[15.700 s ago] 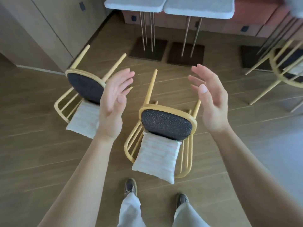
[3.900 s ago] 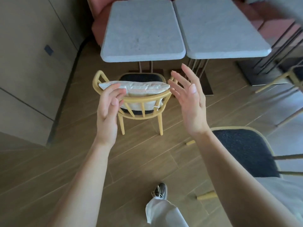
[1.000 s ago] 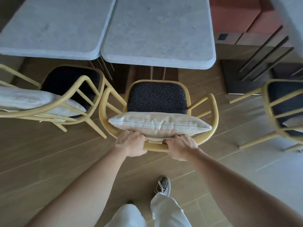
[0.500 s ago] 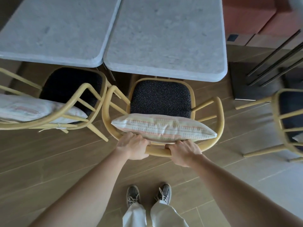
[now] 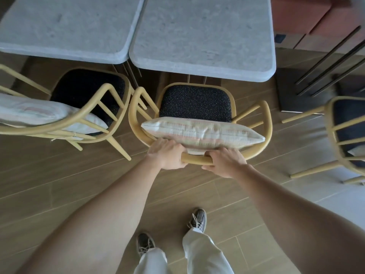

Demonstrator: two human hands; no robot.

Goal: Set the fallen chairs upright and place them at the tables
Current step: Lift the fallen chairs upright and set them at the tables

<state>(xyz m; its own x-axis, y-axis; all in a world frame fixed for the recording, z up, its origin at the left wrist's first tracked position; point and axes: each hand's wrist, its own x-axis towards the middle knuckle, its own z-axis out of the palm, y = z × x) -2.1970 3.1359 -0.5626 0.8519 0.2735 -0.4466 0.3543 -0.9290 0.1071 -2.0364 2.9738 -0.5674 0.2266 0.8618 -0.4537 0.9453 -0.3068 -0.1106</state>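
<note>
Yellow-framed chair [image 5: 197, 103] stands upright; our left hand [image 5: 167, 155] and right hand [image 5: 223, 161] have fingers wrapped around its back rail. Just beyond our fingers, the seat meets the right counter [image 5: 203, 36]. Left chair [image 5: 83, 99] looks placed; nearly done, we judge.

Two bare arms extended forward, both hands closed in a grip.

The left hand [image 5: 167, 155] and right hand [image 5: 224, 162] are held side by side, knuckles up, fingers curled under, forearms stretched out straight.

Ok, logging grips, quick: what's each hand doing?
Left hand: closed on the chair backrest rail.
Right hand: closed on the same rail.
</note>
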